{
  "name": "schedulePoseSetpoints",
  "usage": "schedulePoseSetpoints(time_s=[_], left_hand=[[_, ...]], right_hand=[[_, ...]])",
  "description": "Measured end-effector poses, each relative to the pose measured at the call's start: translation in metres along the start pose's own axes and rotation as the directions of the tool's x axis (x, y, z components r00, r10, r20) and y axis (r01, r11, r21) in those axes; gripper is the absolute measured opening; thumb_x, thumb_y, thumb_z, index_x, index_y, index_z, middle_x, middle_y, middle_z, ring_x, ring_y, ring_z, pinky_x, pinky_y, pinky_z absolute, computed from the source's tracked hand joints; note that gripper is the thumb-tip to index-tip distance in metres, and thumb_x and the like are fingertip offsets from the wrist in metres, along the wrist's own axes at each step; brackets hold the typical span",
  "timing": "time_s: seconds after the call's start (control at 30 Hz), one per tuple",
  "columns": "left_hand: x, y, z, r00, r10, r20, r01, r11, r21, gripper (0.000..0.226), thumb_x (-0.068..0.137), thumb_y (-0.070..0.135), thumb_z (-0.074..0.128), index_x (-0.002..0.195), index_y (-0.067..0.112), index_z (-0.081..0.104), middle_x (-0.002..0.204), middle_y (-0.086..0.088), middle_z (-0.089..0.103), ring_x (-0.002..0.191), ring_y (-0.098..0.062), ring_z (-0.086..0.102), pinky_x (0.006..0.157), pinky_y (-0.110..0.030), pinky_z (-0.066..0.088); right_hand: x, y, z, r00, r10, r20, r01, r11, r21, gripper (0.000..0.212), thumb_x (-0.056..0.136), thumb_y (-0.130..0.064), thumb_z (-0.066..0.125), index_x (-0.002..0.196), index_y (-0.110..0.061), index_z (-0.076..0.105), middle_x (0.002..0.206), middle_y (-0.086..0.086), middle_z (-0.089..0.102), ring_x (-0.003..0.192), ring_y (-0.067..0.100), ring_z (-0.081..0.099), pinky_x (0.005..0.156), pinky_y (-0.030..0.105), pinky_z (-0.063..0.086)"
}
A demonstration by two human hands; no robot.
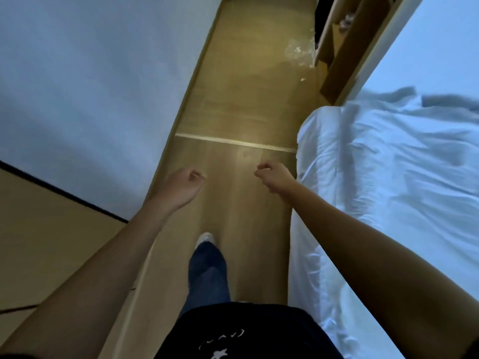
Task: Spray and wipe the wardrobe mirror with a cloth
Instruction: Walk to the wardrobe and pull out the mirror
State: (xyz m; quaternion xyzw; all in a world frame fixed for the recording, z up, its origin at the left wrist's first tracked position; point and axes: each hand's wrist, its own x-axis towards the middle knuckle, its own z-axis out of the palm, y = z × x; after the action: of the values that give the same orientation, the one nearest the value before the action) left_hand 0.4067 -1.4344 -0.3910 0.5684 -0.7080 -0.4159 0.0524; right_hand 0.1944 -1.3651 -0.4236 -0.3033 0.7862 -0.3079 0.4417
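We walk a narrow pale wooden floor (241, 104) with both grips empty: our left hand (181, 186) and right hand (276, 178) hang loosely curled. No spray, cloth or mirror shows. A white panel (90, 86) at left lies nearer our left hand; the rumpled white bed (388, 177) at right.

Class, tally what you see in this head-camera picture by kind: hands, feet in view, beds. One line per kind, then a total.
Hands: 2, left hand and right hand, both loosely curled and holding nothing
Feet in view: 1, foot in a white shoe
Beds: 1, bed with white sheets
Total: 4
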Motion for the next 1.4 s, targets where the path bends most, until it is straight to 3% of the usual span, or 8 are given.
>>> schedulePoseSetpoints(time_s=[0.13, 0.23, 0.37, 0.5, 0.83, 1.03, 1.2, 1.4], left_hand=[[0.1, 0.02, -0.025, 0.993, 0.101, 0.066, -0.104, 0.993, 0.053, 0.016, 0.099, 0.031, 0.048, 0.108, 0.021, 0.055, 0.101, 0.003, 0.053, 0.094, -0.013, 0.049, 0.079, -0.026, 0.036], [0.186, 0.043, -0.054, 0.98, 0.168, 0.11, -0.179, 0.979, 0.1, 0.023, 0.097, 0.028, 0.05, 0.11, 0.013, 0.062, 0.106, -0.002, 0.058, 0.095, -0.015, 0.052, 0.079, -0.026, 0.038], [0.275, 0.08, -0.092, 0.965, 0.226, 0.137, -0.238, 0.968, 0.082, 0.019, 0.096, 0.026, 0.051, 0.106, 0.015, 0.064, 0.102, 0.0, 0.061, 0.091, -0.015, 0.055, 0.066, -0.025, 0.04], [0.349, 0.108, -0.115, 0.952, 0.241, 0.191, -0.262, 0.961, 0.093, 0.017, 0.095, 0.025, 0.052, 0.103, 0.017, 0.064, 0.102, -0.001, 0.061, 0.092, -0.018, 0.056, 0.075, -0.026, 0.038], [0.561, 0.206, -0.111, 0.922, 0.282, 0.264, -0.312, 0.947, 0.081, 0.02, 0.095, 0.026, 0.052, 0.104, 0.015, 0.066, 0.106, -0.003, 0.062, 0.094, -0.018, 0.056, 0.072, -0.029, 0.041], [0.68, 0.308, -0.099, 0.912, 0.302, 0.277, -0.349, 0.927, 0.139, 0.019, 0.092, 0.023, 0.055, 0.102, 0.012, 0.068, 0.098, -0.006, 0.066, 0.094, -0.024, 0.061, 0.072, -0.025, 0.037], [0.748, 0.374, -0.083, 0.893, 0.318, 0.319, -0.368, 0.923, 0.109, 0.02, 0.092, 0.023, 0.056, 0.105, 0.012, 0.067, 0.102, -0.006, 0.065, 0.097, -0.024, 0.061, 0.076, -0.025, 0.038], [0.823, 0.436, -0.06, 0.836, 0.37, 0.405, -0.438, 0.895, 0.086, 0.022, 0.094, 0.025, 0.056, 0.108, 0.012, 0.066, 0.102, -0.001, 0.06, 0.094, -0.018, 0.056, 0.077, -0.023, 0.036]], right_hand=[[0.074, -0.032, -0.006, 0.995, 0.025, -0.093, -0.02, 0.999, 0.048, 0.03, 0.093, -0.024, 0.057, 0.121, -0.014, 0.06, 0.103, 0.002, 0.057, 0.093, 0.018, 0.055, 0.066, 0.026, 0.042], [0.135, -0.07, -0.012, 0.981, 0.09, -0.174, -0.074, 0.993, 0.097, 0.028, 0.092, -0.023, 0.057, 0.117, -0.013, 0.062, 0.1, 0.003, 0.059, 0.093, 0.019, 0.057, 0.071, 0.029, 0.044], [0.199, -0.125, -0.02, 0.972, 0.125, -0.199, -0.096, 0.984, 0.151, 0.031, 0.093, -0.025, 0.056, 0.121, -0.011, 0.06, 0.108, 0.005, 0.059, 0.103, 0.024, 0.059, 0.086, 0.037, 0.05], [0.255, -0.166, -0.032, 0.969, 0.127, -0.213, -0.089, 0.979, 0.182, 0.032, 0.095, -0.024, 0.055, 0.124, -0.012, 0.058, 0.109, 0.003, 0.058, 0.102, 0.02, 0.056, 0.088, 0.035, 0.048], [0.441, -0.223, -0.107, 0.942, 0.206, -0.266, -0.133, 0.955, 0.266, 0.03, 0.094, -0.022, 0.056, 0.122, -0.011, 0.058, 0.117, 0.009, 0.059, 0.108, 0.027, 0.058, 0.098, 0.043, 0.049], [0.548, -0.263, -0.194, 0.919, 0.263, -0.294, -0.152, 0.923, 0.352, 0.024, 0.095, -0.022, 0.054, 0.118, -0.014, 0.056, 0.094, -0.001, 0.055, 0.086, 0.014, 0.053, 0.068, 0.025, 0.044], [0.602, -0.28, -0.25, 0.875, 0.32, -0.363, -0.173, 0.908, 0.381, 0.011, 0.094, -0.022, 0.056, 0.105, -0.019, 0.057, 0.091, 0.0, 0.056, 0.084, 0.015, 0.054, 0.071, 0.029, 0.045], [0.655, -0.288, -0.299, 0.83, 0.389, -0.4, -0.202, 0.878, 0.434, 0.015, 0.094, -0.027, 0.055, 0.108, -0.022, 0.06, 0.106, 0.003, 0.058, 0.089, 0.019, 0.053, 0.066, 0.025, 0.042]])
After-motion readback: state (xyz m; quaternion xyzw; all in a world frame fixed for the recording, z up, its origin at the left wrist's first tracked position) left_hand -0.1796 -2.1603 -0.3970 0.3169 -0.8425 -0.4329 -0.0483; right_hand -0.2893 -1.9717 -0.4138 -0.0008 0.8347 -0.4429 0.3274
